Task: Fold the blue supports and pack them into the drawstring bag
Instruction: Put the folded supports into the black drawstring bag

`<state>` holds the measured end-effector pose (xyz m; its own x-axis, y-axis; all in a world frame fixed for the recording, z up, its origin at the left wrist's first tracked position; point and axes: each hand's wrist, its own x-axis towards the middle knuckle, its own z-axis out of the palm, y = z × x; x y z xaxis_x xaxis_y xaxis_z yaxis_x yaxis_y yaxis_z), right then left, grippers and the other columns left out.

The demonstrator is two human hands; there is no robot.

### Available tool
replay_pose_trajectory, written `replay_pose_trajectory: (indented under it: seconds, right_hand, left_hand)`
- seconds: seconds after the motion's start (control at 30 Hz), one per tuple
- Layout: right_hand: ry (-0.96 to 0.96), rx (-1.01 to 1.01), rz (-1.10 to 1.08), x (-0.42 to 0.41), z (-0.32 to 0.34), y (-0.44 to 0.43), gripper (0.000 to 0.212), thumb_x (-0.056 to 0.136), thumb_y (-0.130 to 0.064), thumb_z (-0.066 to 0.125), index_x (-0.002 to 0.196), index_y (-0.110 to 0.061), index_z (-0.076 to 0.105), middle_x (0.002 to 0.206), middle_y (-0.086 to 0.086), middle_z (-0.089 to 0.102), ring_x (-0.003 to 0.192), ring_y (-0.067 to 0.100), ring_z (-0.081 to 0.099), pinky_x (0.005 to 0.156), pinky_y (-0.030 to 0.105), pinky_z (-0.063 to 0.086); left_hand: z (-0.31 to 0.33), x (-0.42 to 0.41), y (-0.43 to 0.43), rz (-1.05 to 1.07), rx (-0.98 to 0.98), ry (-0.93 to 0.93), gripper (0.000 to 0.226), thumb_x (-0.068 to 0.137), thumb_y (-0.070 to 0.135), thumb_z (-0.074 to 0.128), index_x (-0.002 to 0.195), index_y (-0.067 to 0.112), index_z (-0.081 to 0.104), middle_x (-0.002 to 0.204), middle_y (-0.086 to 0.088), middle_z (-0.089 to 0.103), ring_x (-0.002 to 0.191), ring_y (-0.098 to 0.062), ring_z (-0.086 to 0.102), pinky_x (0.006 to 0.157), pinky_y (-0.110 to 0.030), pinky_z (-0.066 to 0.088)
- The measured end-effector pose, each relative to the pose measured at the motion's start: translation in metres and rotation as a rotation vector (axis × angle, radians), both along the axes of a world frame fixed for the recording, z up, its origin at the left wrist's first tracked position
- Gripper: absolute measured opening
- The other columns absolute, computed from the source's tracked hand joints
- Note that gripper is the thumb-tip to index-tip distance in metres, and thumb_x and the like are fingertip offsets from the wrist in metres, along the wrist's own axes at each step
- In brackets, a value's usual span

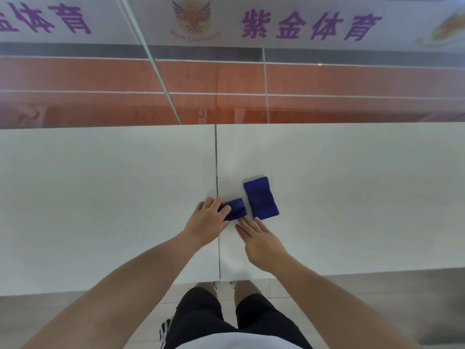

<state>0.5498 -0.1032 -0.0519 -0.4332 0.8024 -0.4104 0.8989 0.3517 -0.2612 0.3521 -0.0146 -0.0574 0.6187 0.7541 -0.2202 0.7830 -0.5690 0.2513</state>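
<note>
Blue support (235,209) mid-fold at the table (100,197) seam, toward the near edge. Left hand (207,220) pinches it; right hand (256,235) flat, fingers at its edge. Second support (261,197) just beside, unfolded, likely next. Bag not in view.

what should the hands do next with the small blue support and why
Probably finish this fold by pressing it flat. The left hand grips the folded support at its left end, and the right hand reaches its near edge with straight fingers, so the piece seems held but not yet released. The longer support beside it on the table looks not yet folded and would likely come after.
</note>
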Motion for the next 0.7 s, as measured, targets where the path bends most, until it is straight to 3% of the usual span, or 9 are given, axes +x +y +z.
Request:
replay_pose_trajectory:
  seconds: [0.1,0.2,0.27,0.33,0.43,0.5,0.6,0.7]
  right_hand:
    - [0.085,0.123,-0.052,0.022,0.003,-0.007,0.043,0.089,-0.013,0.062,0.132,-0.008,0.062,0.143,0.011,0.056,0.134,0.026,0.053,0.114,0.043,0.04]
    - [0.123,0.221,-0.215,0.044,0.007,0.01,0.033,0.078,-0.004,0.072,0.111,-0.009,0.072,0.118,0.008,0.071,0.107,0.027,0.068,0.094,0.041,0.054]
    - [0.124,0.256,-0.293,0.055,0.006,0.028,0.033,0.074,0.001,0.074,0.105,-0.009,0.072,0.112,0.007,0.07,0.098,0.029,0.068,0.085,0.041,0.055]
    - [0.119,0.259,-0.318,0.061,0.006,0.052,0.036,0.076,0.001,0.072,0.11,-0.009,0.069,0.117,0.008,0.067,0.101,0.033,0.066,0.085,0.042,0.053]
    - [0.056,0.149,-0.313,0.059,0.009,0.089,0.052,0.091,-0.015,0.064,0.141,-0.012,0.049,0.151,0.007,0.043,0.138,0.028,0.042,0.109,0.041,0.036]
    - [-0.012,0.052,-0.268,0.057,0.007,0.106,0.071,0.09,-0.026,0.065,0.152,-0.018,0.03,0.161,0.004,0.024,0.149,0.025,0.021,0.117,0.039,0.024]
    - [-0.136,-0.02,-0.188,0.056,-0.001,0.115,0.085,0.086,-0.033,0.07,0.154,-0.023,0.021,0.156,0.004,0.029,0.145,0.027,0.024,0.116,0.04,0.024]
    - [-0.176,-0.034,-0.213,0.058,-0.008,0.116,0.087,0.083,-0.041,0.072,0.153,-0.022,0.024,0.148,0.009,0.035,0.138,0.032,0.031,0.113,0.041,0.027]
  left_hand:
    - [0.001,0.007,-0.004,0.013,-0.005,0.009,0.031,0.083,0.029,0.073,0.108,0.016,0.061,0.115,-0.008,0.056,0.105,-0.03,0.054,0.086,-0.041,0.051]
    - [0.001,0.014,-0.004,0.024,0.013,0.016,0.024,0.08,0.02,0.074,0.101,0.014,0.063,0.112,-0.007,0.056,0.101,-0.03,0.053,0.084,-0.041,0.05]
    - [0.0,0.018,0.002,0.026,0.032,0.036,0.021,0.077,0.012,0.074,0.095,0.013,0.063,0.106,-0.007,0.056,0.096,-0.029,0.053,0.08,-0.04,0.05]
    - [-0.002,0.021,0.01,0.015,0.057,0.065,0.02,0.075,0.007,0.074,0.091,0.012,0.062,0.099,-0.007,0.055,0.091,-0.028,0.053,0.077,-0.039,0.05]
    - [-0.005,0.025,0.017,-0.006,0.082,0.098,0.022,0.073,0.006,0.073,0.091,0.011,0.062,0.093,-0.007,0.057,0.089,-0.029,0.053,0.077,-0.039,0.048]
    - [-0.005,0.027,0.015,-0.006,0.09,0.099,0.03,0.075,0.008,0.071,0.102,0.012,0.061,0.097,-0.006,0.057,0.092,-0.029,0.053,0.083,-0.039,0.046]
    - [-0.002,0.029,0.008,-0.018,0.096,0.031,0.04,0.08,0.015,0.065,0.12,0.013,0.058,0.105,-0.007,0.057,0.098,-0.029,0.053,0.09,-0.04,0.046]
    - [0.001,0.035,0.002,-0.03,0.085,0.001,0.041,0.085,0.026,0.056,0.123,0.011,0.058,0.114,-0.006,0.058,0.106,-0.028,0.054,0.095,-0.039,0.044]
